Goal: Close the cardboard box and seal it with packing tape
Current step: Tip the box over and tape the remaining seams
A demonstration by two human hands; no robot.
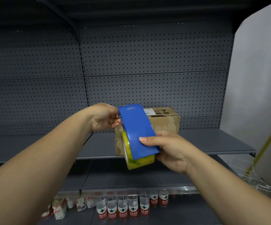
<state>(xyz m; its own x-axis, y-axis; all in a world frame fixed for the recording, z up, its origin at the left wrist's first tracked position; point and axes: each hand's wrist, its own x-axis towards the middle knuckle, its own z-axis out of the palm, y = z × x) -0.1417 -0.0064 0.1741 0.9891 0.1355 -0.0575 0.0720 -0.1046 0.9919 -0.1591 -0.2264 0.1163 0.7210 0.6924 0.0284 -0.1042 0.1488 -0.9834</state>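
Observation:
A closed cardboard box (164, 122) with a white label sits on the grey shelf (212, 142). In front of it I hold a blue tape dispenser (136, 127) carrying a yellowish roll of packing tape (139, 163). My right hand (168, 150) grips the dispenser's lower end, thumb across the blue cover. At the upper left edge of the dispenser, my left hand (104, 117) pinches the clear tape end. The dispenser hides the box's left part.
A dark pegboard wall (147, 62) backs the shelving. Water bottles (123, 208) and small packs (60, 208) line the bottom shelf. A wire basket (258, 181) with a yellow handle stands at the right, beside a pale wall (261, 78).

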